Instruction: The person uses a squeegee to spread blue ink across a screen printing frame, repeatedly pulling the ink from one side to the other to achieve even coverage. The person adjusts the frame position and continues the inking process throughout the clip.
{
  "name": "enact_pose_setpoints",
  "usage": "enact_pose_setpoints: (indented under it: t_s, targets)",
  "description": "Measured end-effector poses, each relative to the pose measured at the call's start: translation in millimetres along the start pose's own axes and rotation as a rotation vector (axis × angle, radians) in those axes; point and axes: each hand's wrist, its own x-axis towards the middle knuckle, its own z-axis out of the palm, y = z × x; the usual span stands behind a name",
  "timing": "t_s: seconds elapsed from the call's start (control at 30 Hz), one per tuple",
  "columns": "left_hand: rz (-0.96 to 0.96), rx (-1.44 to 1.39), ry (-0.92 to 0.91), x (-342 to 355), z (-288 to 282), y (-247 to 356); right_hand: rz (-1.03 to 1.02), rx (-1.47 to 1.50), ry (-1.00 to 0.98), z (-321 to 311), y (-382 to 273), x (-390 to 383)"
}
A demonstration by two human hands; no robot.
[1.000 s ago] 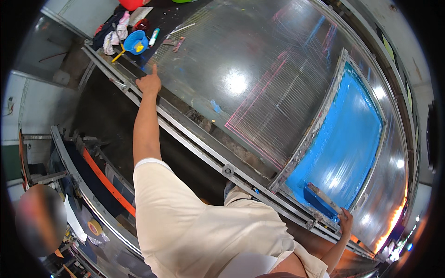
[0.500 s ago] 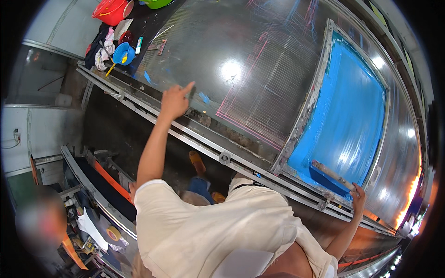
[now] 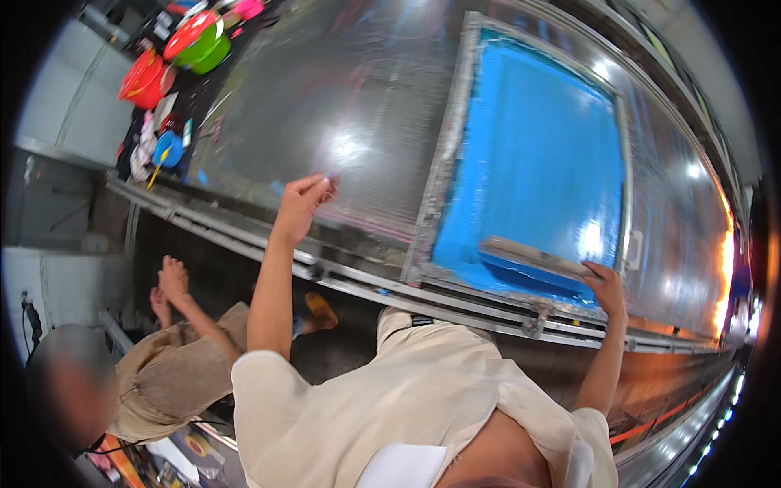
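My right hand (image 3: 606,289) grips the end of a squeegee (image 3: 533,257) with a wooden handle and a blue-coated blade. The squeegee rests near the front end of a screen printing frame (image 3: 446,154) spread with bright blue ink (image 3: 541,154). My left hand (image 3: 299,213) is raised over the front edge of the long metal-topped table (image 3: 390,89), left of the frame. Its fingers are curled together at the tips; whether anything small is between them I cannot make out.
At the far left stand a red bucket (image 3: 146,80), a green bucket (image 3: 203,50) and a small blue pot (image 3: 168,150) beside a rag. A rail (image 3: 236,233) runs along the table's front. Close on my left, another person's hands (image 3: 171,285) are held together. An orange glow (image 3: 724,276) shows at right.
My view has shifted right along the table. My left fingers, stretched out before, are now curled in. The squeegee lies flatter across the frame. The other person has come closer on the left.
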Motion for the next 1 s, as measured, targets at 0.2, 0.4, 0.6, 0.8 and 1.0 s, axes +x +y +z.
enact_pose_setpoints:
  t_s: [0.2, 0.4, 0.6, 0.8, 1.0]
  targets:
    - [0.48, 0.538, -0.075, -42.3, 244.3, -3.8, -0.145, 0.012, -0.111, -8.2, 7.6, 15.3]
    - [0.736, 1.209, -0.422, -56.9, 403.1, -18.2, -0.253, 0.142, 0.053, -45.0, 57.7, 40.4]
    - [0.521, 1.268, -0.457, -62.5, 418.8, -53.3, 0.176, 0.211, 0.738, -42.2, 258.6, 130.7]
    - [0.411, 1.401, -0.374, -63.4, 422.0, -58.1, 0.152, 0.456, 0.59, -25.2, 357.9, 178.7]
    - [0.466, 1.365, -0.293, -67.5, 420.2, -65.8, 0.309, 0.627, 0.479, -52.4, 302.7, 177.0]
